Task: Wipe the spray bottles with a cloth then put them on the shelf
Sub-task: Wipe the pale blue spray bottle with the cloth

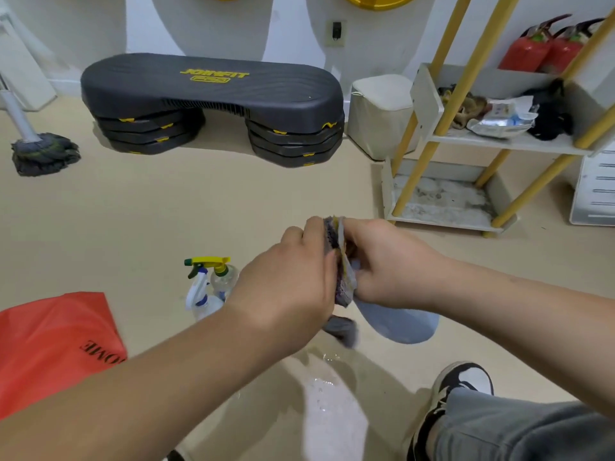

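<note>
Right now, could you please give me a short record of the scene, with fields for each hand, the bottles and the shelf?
left hand: grips the cloth, pressing it against the held bottle
right hand: holds the blue-grey bottle
spray bottles: two, standing together on the floor, left of the hands
shelf: at right; no bottle on the visible tiers
floor: wet patch below the hands

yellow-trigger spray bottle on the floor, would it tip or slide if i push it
Probably light: the yellow-trigger bottle looks like clear plastic. It may tip rather than slide, standing upright under a bulky trigger head. A push would likely knock the white-trigger bottle beside it.
</note>
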`<move>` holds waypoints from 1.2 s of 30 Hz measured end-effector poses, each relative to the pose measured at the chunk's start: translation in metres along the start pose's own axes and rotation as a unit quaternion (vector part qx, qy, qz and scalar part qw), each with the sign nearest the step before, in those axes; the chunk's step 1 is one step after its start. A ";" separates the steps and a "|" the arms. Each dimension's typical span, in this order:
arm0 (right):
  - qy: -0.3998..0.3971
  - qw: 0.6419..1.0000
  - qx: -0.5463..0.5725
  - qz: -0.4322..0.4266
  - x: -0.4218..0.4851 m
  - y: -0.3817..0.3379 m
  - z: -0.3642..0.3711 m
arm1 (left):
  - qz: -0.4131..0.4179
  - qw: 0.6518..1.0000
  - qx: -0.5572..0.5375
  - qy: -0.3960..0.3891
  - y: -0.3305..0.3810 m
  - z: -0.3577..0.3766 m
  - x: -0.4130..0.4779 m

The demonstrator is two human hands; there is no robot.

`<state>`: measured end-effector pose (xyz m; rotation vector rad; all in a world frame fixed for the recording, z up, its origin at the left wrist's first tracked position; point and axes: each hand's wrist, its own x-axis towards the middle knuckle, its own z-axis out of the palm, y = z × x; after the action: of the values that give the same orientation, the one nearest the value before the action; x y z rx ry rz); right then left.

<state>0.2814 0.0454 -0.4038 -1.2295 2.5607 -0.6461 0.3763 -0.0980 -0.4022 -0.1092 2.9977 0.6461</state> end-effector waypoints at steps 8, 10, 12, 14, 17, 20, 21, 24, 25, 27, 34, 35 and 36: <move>0.012 1.000 -0.004 -0.001 -0.002 -0.005 -0.001 | -0.122 0.944 -0.306 0.023 -0.019 -0.007 0.021; 0.008 1.000 -0.011 0.009 0.000 -0.004 0.001 | -0.071 0.992 -0.091 0.045 -0.006 0.001 0.012; 0.002 1.000 -0.001 0.011 0.000 -0.004 0.000 | -0.008 0.999 0.025 0.043 0.005 0.002 0.003; 0.004 1.000 0.022 0.008 -0.001 -0.004 -0.003 | 0.004 0.997 -0.055 0.057 -0.003 0.003 0.010; -0.003 0.999 0.027 0.019 -0.002 -0.005 -0.002 | -0.047 0.971 -0.228 0.043 -0.023 -0.001 0.027; -0.022 0.999 0.014 0.045 -0.002 -0.007 -0.001 | -0.104 0.951 -0.291 0.027 -0.036 -0.006 0.033; -0.014 0.998 0.032 0.057 -0.003 -0.006 -0.004 | -0.123 0.942 -0.310 0.034 -0.042 -0.008 0.035; -0.012 0.994 0.086 0.069 -0.006 0.000 -0.010 | -0.162 0.902 -0.391 0.091 -0.061 -0.023 0.036; -0.016 0.994 0.089 0.064 -0.007 0.001 -0.009 | -0.158 0.893 -0.408 0.107 -0.065 -0.027 0.035; -0.014 0.994 0.092 0.055 -0.008 0.002 -0.008 | -0.130 0.908 -0.374 0.135 -0.069 -0.033 0.034; -0.009 0.991 0.124 0.048 -0.004 0.001 -0.007 | 0.058 0.965 -0.219 0.131 -0.028 -0.029 0.003; -0.005 0.989 0.141 0.038 -0.004 0.001 -0.006 | 0.074 0.965 -0.233 0.095 -0.020 -0.024 -0.003; 0.001 0.988 0.150 0.027 -0.004 0.000 -0.005 | 0.076 0.965 -0.240 0.076 -0.013 -0.018 -0.005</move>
<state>0.2824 0.0499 -0.3994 -1.0544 2.3767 -0.9778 0.3817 -0.1170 -0.3911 0.0478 2.9375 1.4343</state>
